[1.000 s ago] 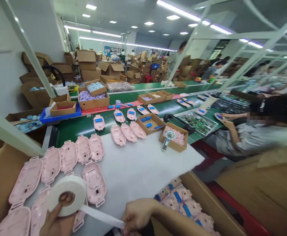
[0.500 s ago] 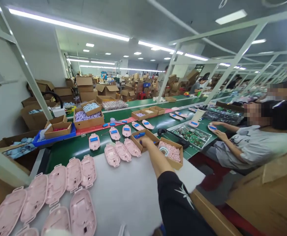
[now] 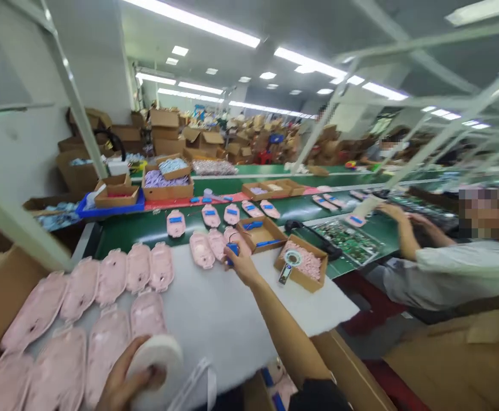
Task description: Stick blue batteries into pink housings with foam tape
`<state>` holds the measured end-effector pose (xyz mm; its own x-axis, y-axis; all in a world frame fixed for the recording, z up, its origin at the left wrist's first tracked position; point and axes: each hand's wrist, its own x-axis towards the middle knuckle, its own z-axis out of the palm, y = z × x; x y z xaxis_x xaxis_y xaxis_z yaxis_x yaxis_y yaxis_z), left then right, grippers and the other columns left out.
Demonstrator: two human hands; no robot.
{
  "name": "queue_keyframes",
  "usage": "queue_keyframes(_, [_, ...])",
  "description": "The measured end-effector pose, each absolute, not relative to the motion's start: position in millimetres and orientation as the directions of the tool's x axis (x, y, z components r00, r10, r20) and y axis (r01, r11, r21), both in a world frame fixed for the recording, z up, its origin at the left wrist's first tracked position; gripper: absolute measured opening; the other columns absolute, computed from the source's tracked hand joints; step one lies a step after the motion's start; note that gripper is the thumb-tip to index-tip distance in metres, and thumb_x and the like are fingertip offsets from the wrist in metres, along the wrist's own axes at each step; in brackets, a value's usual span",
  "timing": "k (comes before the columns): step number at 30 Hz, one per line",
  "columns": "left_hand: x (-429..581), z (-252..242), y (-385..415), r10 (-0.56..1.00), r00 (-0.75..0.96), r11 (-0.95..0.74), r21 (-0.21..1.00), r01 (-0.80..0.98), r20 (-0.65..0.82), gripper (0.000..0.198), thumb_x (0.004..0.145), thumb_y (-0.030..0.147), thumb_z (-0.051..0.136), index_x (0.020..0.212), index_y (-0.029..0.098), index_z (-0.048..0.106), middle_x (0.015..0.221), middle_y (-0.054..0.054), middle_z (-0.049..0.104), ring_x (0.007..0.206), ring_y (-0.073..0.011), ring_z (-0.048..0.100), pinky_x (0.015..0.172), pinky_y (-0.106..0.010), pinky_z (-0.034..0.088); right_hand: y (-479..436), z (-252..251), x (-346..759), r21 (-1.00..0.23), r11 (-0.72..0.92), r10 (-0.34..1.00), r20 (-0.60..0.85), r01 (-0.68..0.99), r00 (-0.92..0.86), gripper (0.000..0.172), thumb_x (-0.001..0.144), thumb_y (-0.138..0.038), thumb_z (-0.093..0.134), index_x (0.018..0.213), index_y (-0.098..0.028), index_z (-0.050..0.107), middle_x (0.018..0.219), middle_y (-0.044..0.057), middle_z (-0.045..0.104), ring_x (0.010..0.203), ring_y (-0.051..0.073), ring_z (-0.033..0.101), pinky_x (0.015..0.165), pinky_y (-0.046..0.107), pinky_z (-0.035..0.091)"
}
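My left hand (image 3: 123, 379) grips a white tape roll (image 3: 155, 365) at the near edge of the white foam mat (image 3: 232, 308), with a loose tape strip hanging to its right. My right hand (image 3: 240, 260) is stretched out over the mat and closed on a small blue battery (image 3: 232, 249), just in front of a cardboard box of blue batteries (image 3: 261, 233). Pink plastic shells (image 3: 206, 248) lie right beside that hand. Several more pink shells (image 3: 104, 297) cover the mat's left part, near my left hand.
A green conveyor belt (image 3: 146, 228) carries pink shells with blue batteries. A box of pink parts (image 3: 303, 262) sits at the mat's right corner. A seated person's arm (image 3: 407, 237) reaches over circuit boards (image 3: 347, 240) on the right. Cardboard boxes (image 3: 167, 185) stand behind the belt.
My right hand has drawn back from the battery box toward the pink shells with a blue battery in it. The left hand with the tape roll has come back into view.
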<state>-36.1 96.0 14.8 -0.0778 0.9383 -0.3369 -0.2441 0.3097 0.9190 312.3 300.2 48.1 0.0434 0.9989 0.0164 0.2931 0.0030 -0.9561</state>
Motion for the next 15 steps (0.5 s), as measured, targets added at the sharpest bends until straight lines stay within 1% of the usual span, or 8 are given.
queue_keyframes(2, [-24.8, 25.0, 95.0, 0.961, 0.036, 0.275, 0.949, -0.152, -0.273, 0.063, 0.065, 0.054, 0.088, 0.115, 0.019, 0.072, 0.095, -0.005, 0.075, 0.086, -0.0261, 0.067, 0.080, -0.033, 0.054, 249.8, 26.6, 267.9, -0.998, -0.060, 0.981, -0.057, -0.009, -0.188, 0.054, 0.096, -0.066, 0.062, 0.128, -0.027, 0.043, 0.121, 0.008, 0.067, 0.079, 0.016, 0.070, 0.058, 0.024, 0.053])
queue_keyframes(3, [-21.3, 28.5, 96.8, 0.962, 0.091, 0.267, 0.958, -0.103, -0.258, 0.060, 0.067, 0.052, 0.086, 0.115, 0.018, 0.071, 0.094, -0.005, 0.074, 0.085, -0.0251, 0.065, 0.079, -0.032, 0.053, 226.1, 20.7, 250.6, -0.982, -0.125, 0.950, -0.078, -0.141, -0.301, 0.057, 0.095, -0.064, 0.067, 0.132, -0.026, 0.045, 0.124, 0.010, 0.067, 0.081, 0.015, 0.070, 0.060, 0.025, 0.054])
queue_keyframes(4, [-19.5, 30.9, 99.0, 0.960, 0.129, 0.257, 0.965, -0.056, -0.248, 0.057, 0.069, 0.050, 0.083, 0.114, 0.017, 0.070, 0.094, -0.005, 0.073, 0.085, -0.0244, 0.065, 0.079, -0.032, 0.052, 205.1, 17.8, 237.4, -0.955, -0.190, 0.915, -0.088, -0.227, -0.394, 0.059, 0.095, -0.062, 0.069, 0.136, -0.026, 0.048, 0.127, 0.011, 0.067, 0.087, 0.016, 0.071, 0.066, 0.027, 0.057])
queue_keyframes(5, [-19.3, 32.6, 100.8, 0.958, 0.147, 0.251, 0.968, -0.016, -0.246, 0.055, 0.070, 0.048, 0.082, 0.114, 0.017, 0.070, 0.094, -0.005, 0.072, 0.084, -0.0240, 0.064, 0.078, -0.032, 0.052, 187.7, 17.5, 228.2, -0.939, -0.232, 0.883, -0.093, -0.255, -0.461, 0.060, 0.095, -0.061, 0.070, 0.139, -0.026, 0.050, 0.130, 0.013, 0.067, 0.095, 0.018, 0.071, 0.074, 0.030, 0.060])
queue_keyframes(7, [-21.7, 35.0, 102.1, 0.957, 0.142, 0.251, 0.967, 0.041, -0.254, 0.052, 0.071, 0.047, 0.080, 0.112, 0.017, 0.068, 0.093, -0.005, 0.071, 0.083, -0.0230, 0.064, 0.077, -0.032, 0.052, 163.4, 21.1, 219.6, -0.953, -0.217, 0.853, -0.080, -0.212, -0.516, 0.060, 0.098, -0.059, 0.069, 0.145, -0.025, 0.054, 0.138, 0.015, 0.065, 0.118, 0.024, 0.068, 0.095, 0.040, 0.060])
queue_keyframes(9, [-24.7, 37.5, 101.2, 0.953, 0.126, 0.265, 0.961, 0.080, -0.274, 0.052, 0.071, 0.049, 0.081, 0.109, 0.016, 0.067, 0.089, -0.004, 0.070, 0.079, -0.0216, 0.063, 0.074, -0.031, 0.052, 150.2, 27.1, 219.7, -0.993, -0.088, 0.865, -0.035, -0.083, -0.500, 0.059, 0.101, -0.056, 0.066, 0.150, -0.026, 0.054, 0.143, 0.015, 0.063, 0.133, 0.028, 0.061, 0.110, 0.049, 0.054])
queue_keyframes(12, [-26.6, 41.2, 99.8, 0.947, 0.110, 0.287, 0.949, 0.133, -0.301, 0.050, 0.071, 0.051, 0.081, 0.103, 0.015, 0.068, 0.083, -0.003, 0.069, 0.075, -0.0210, 0.063, 0.070, -0.031, 0.052, 141.4, 36.9, 225.3, -0.977, 0.161, 0.871, 0.073, 0.142, -0.486, 0.053, 0.109, -0.049, 0.053, 0.157, -0.026, 0.051, 0.147, 0.014, 0.063, 0.139, 0.030, 0.058, 0.118, 0.054, 0.047])
queue_keyframes(15, [-25.9, 41.3, 99.3, 0.949, 0.100, 0.282, 0.946, 0.162, -0.300, 0.047, 0.073, 0.050, 0.080, 0.102, 0.015, 0.071, 0.086, -0.005, 0.072, 0.078, -0.0223, 0.066, 0.071, -0.031, 0.054, 137.1, 44.4, 227.6, -0.897, 0.364, 0.807, 0.169, 0.252, -0.566, 0.051, 0.111, -0.038, 0.047, 0.161, -0.026, 0.046, 0.151, 0.013, 0.060, 0.140, 0.029, 0.058, 0.119, 0.052, 0.048])
